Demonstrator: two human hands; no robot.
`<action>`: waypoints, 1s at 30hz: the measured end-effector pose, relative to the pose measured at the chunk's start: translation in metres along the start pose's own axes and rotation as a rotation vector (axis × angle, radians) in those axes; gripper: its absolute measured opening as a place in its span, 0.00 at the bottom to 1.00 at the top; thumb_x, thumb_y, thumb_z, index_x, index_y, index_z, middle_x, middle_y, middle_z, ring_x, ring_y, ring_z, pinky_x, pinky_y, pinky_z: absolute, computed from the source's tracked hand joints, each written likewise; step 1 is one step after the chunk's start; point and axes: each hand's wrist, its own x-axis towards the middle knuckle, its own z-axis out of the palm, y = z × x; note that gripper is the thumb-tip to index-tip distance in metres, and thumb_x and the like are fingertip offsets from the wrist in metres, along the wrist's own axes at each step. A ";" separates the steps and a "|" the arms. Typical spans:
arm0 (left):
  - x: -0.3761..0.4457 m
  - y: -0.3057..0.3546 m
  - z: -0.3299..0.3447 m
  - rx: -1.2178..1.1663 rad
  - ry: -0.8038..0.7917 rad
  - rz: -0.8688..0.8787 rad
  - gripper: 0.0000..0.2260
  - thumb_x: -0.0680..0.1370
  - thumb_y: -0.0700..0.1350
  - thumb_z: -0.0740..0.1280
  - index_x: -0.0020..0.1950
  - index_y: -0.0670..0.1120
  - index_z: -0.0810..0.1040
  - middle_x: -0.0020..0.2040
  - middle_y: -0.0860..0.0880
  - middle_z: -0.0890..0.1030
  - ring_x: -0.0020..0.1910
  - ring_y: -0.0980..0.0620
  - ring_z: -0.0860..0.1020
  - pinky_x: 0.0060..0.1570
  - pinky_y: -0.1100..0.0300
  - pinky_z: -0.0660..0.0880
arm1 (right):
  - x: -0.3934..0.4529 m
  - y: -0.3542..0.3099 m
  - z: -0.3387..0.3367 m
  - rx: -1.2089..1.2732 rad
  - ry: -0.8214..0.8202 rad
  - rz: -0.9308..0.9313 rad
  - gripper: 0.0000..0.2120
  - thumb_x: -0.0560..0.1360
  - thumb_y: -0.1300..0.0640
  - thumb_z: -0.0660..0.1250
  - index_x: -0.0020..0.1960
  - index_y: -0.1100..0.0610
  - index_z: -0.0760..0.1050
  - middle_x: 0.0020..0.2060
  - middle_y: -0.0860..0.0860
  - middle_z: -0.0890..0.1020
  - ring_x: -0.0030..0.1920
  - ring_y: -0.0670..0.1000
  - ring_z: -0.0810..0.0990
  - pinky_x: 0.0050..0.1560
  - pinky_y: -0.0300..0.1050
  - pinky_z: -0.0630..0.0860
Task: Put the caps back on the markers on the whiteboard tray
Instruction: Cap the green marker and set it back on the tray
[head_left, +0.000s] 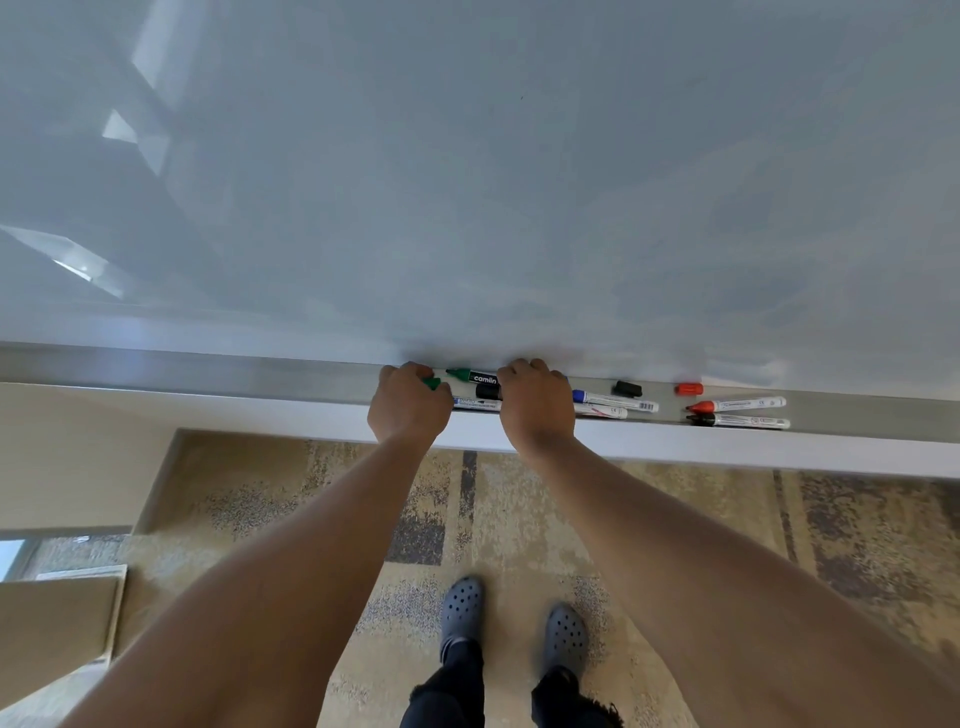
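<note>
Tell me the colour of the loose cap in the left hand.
Green; the small plastic cap shows in the head view.

Single head cam, wide-angle, looking forward and steeply down along the whiteboard (467, 156) face. Tray (208, 369) runs across mid-frame, close, at arm's reach, slightly tilted down to the right. Lower half looks straight down past both forearms to the carpet (519, 519) and shoes (462, 608).
</note>
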 end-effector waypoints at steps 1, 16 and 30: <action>0.000 0.001 0.001 -0.007 -0.002 -0.005 0.14 0.75 0.49 0.68 0.60 0.53 0.79 0.61 0.49 0.74 0.42 0.50 0.72 0.43 0.58 0.69 | 0.000 0.001 0.000 -0.005 0.001 0.001 0.14 0.75 0.67 0.58 0.57 0.60 0.77 0.52 0.55 0.80 0.54 0.57 0.77 0.51 0.50 0.75; -0.006 0.000 0.009 -0.185 0.045 -0.018 0.11 0.80 0.47 0.59 0.58 0.52 0.78 0.57 0.46 0.77 0.39 0.47 0.78 0.42 0.54 0.76 | -0.008 0.010 0.003 -0.005 0.101 -0.001 0.08 0.68 0.68 0.68 0.45 0.59 0.80 0.38 0.54 0.83 0.43 0.57 0.78 0.35 0.46 0.73; -0.044 -0.003 -0.026 -0.686 0.076 -0.060 0.16 0.83 0.51 0.57 0.62 0.45 0.79 0.54 0.50 0.81 0.47 0.53 0.75 0.40 0.62 0.68 | -0.033 0.015 -0.032 0.065 0.306 -0.050 0.21 0.60 0.71 0.68 0.51 0.56 0.81 0.43 0.52 0.83 0.44 0.59 0.77 0.39 0.47 0.69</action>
